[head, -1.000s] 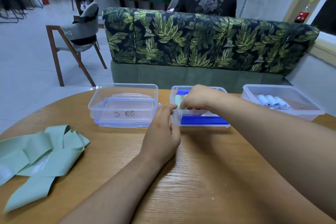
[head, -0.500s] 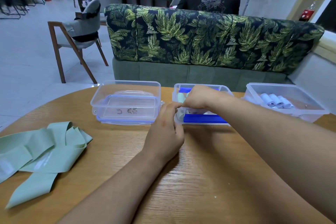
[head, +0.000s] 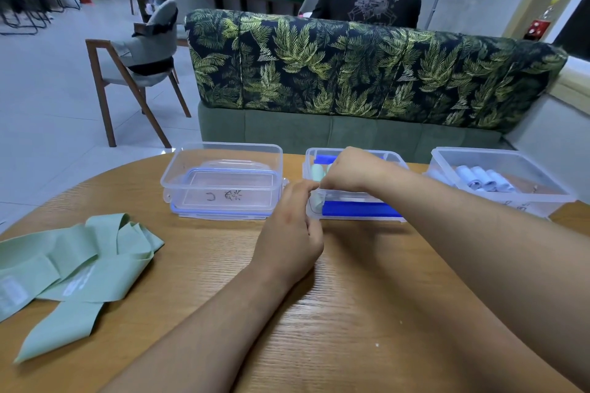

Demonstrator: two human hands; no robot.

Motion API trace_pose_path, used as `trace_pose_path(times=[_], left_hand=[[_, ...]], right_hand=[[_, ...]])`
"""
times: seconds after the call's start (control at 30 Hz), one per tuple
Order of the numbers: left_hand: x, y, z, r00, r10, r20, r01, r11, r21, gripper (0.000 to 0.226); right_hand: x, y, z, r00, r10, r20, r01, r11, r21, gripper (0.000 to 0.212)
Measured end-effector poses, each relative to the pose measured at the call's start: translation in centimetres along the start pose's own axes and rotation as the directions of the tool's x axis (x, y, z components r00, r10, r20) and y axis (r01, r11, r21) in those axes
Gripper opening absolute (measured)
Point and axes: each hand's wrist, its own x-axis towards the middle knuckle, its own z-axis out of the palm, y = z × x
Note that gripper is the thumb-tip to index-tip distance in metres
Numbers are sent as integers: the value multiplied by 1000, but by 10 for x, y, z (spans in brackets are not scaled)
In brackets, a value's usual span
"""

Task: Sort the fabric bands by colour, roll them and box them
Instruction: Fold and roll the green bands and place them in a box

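Evidently the right hand (head: pixel 348 169) dips curled fingers into the middle box (head: pixel 351 198) beside green rolls (head: pixel 317 171), likely seating another, though what it pinches is hidden. The left hand (head: pixel 290 226), loosely curled, sits at the box's near-left corner, probably steadying it, gripping or merely touching I cannot tell. Loose green bands (head: pixel 79 265) lie at the left of the table (head: pixel 351 313).

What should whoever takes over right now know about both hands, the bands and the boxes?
Left hand: fingers at the middle box's near-left corner; grip unclear.
Right hand: curled down inside that box, fingers hidden.
Done: green rolls in the middle box, pale rolls in the right box.
Left to do: loose green bands at the table's left, to roll and box.
Left box holds no bands.
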Motion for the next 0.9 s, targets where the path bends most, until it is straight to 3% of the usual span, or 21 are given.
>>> trace_pose_path(times=[0.33,0.47,0.6,0.77,0.9], left_hand=[[-2,-1,-2,1000,10,-2,-10,998,58,60],[-3,1,-6,1000,-14,-19,15,997,82,60],[-12,-1,-23,999,-29,-42,35,988,153,54],[-52,-13,-81,982,-79,-173,134,931,339,45],[-89,-19,-133,939,-99,-328,267,810,521,38]], right_hand=[[-9,7,-3,1000,5,-31,0,990,144,34],[-29,5,-12,995,-40,-87,61,964,260,20],[-66,-3,-10,980,-111,-164,160,932,326,23],[-106,-26,20,936,-299,-186,345,884,316,24],[-120,-59,51,900,-413,-138,435,838,329,18]])
